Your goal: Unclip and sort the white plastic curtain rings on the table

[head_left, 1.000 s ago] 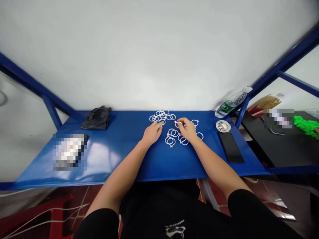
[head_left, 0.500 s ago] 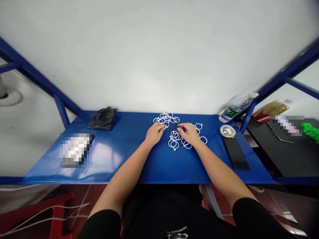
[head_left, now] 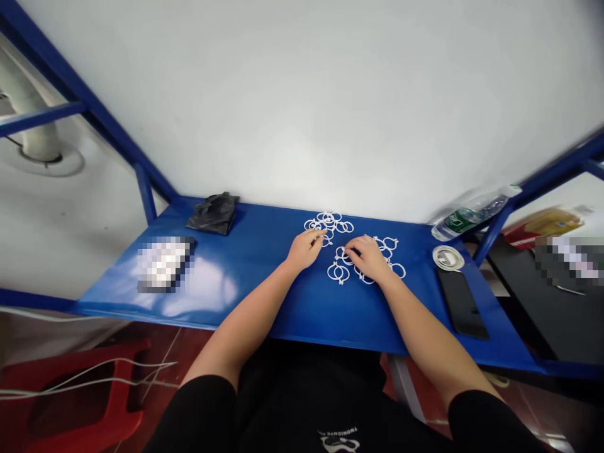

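Observation:
Several white plastic rings lie on the blue table point(head_left: 264, 296). One cluster of rings point(head_left: 330, 223) sits near the wall, another cluster of rings point(head_left: 340, 270) lies nearer to me. My left hand point(head_left: 306, 249) rests palm down, its fingertips pinched on a ring at the edge of the far cluster. Over the near cluster lies my right hand point(head_left: 370, 258), knuckles up, fingers curled onto the rings beneath it. What exactly those fingers hold is hidden.
A crumpled black bag point(head_left: 213, 214) lies at the back left and a blurred white item point(head_left: 163, 263) sits at the left. At the right are a water bottle point(head_left: 472, 214), a coiled white cable point(head_left: 447, 257) and a black phone point(head_left: 465, 303). A red stool point(head_left: 70, 396) stands below left.
The camera has swung left and tilted, shifting the table rightward in view. My right hand has lowered from a raised pinch onto the near rings. My left hand stays at the far cluster.

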Demonstrator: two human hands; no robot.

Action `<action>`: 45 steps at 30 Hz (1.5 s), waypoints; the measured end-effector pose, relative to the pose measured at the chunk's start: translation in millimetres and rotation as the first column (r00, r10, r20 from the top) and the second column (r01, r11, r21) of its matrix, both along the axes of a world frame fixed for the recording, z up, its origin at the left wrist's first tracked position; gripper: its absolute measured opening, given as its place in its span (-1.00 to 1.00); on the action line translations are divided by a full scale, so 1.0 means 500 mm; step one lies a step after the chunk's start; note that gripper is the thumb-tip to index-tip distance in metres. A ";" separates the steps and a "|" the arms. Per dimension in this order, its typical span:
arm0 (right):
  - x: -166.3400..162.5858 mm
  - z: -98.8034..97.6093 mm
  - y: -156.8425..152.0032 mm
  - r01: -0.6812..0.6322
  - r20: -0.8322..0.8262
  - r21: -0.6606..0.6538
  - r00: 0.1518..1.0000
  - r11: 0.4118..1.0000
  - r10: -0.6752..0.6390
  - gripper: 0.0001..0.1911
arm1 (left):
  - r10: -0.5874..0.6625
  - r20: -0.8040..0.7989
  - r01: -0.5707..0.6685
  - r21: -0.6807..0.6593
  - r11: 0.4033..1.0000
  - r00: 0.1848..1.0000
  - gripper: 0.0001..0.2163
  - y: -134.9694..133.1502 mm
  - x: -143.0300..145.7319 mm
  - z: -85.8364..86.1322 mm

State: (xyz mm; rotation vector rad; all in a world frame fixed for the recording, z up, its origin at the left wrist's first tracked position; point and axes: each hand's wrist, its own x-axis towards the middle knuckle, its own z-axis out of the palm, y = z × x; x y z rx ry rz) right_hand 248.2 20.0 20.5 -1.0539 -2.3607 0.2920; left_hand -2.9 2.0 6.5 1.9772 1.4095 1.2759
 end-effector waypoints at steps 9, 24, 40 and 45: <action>0.002 -0.004 -0.002 0.113 -0.148 -0.030 0.982 0.993 -0.117 -0.77 | 0.004 0.042 -0.004 -0.002 1.000 0.999 -0.67 0.001 -0.005 0.000; 0.000 0.007 -0.008 0.309 -0.354 -0.006 0.889 0.951 -0.291 -0.89 | -0.025 0.052 0.024 0.026 0.999 0.998 -0.67 0.000 -0.006 -0.002; 0.004 0.017 -0.016 0.190 -0.331 -0.002 0.926 0.982 -0.180 -0.72 | 0.030 0.042 -0.030 -0.008 1.000 0.999 -0.70 0.001 -0.008 -0.005; 0.005 0.019 -0.014 0.201 -0.311 -0.009 0.930 0.980 -0.194 -0.66 | 0.013 0.032 -0.012 -0.014 1.000 0.999 -0.70 0.000 -0.007 -0.003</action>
